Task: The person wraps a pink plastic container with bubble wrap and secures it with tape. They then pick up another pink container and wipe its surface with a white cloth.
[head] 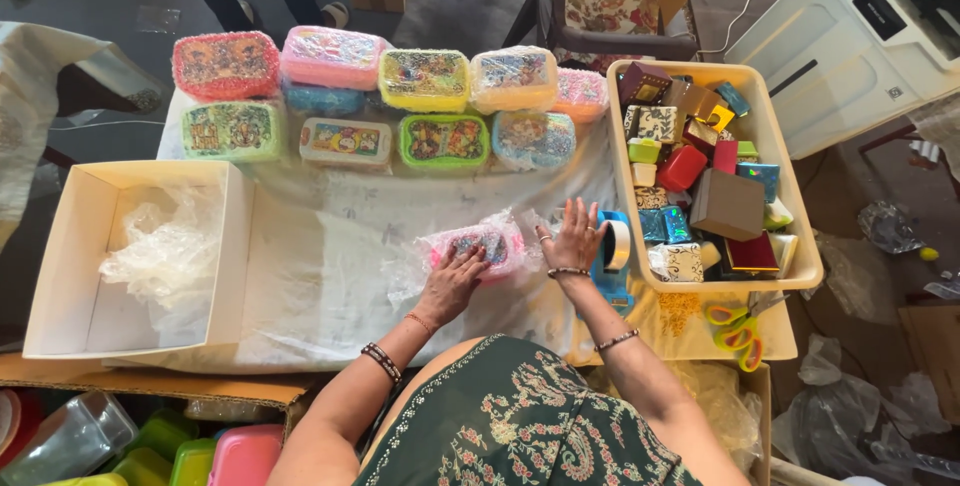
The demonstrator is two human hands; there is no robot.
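Hands meet at the middle of the frame over a pink lunch box (478,246) lying on the white cloth-covered worktop (320,276), loosely swathed in clear plastic wrap (405,271) that spills out to its left. The left hand (450,284) lies flat and open on the box's near edge, fingers spread and pressing the film down — it grips nothing. The right hand (573,238) is open too, palm down, fingers fanned at the right end of the box on the crinkled wrap. Just right of that hand stands a blue tape dispenser (612,258) with a roll of tape, close to the wrist. Across the upper part of the frame, two rows of already wrapped lunch boxes (380,96) in red, pink, yellow, green and blue sit side by side on the cloth. At the right, a beige plastic tray (790,176) holds a jumble of small gift boxes (700,176) — brown, red, patterned. Below that tray, at the worktop's lower right edge, lie yellow-handled scissors (738,331). At the left, a white open carton (70,276) contains crumpled clear plastic. In the lower left corner, more coloured plastic containers (200,456) sit below the worktop.
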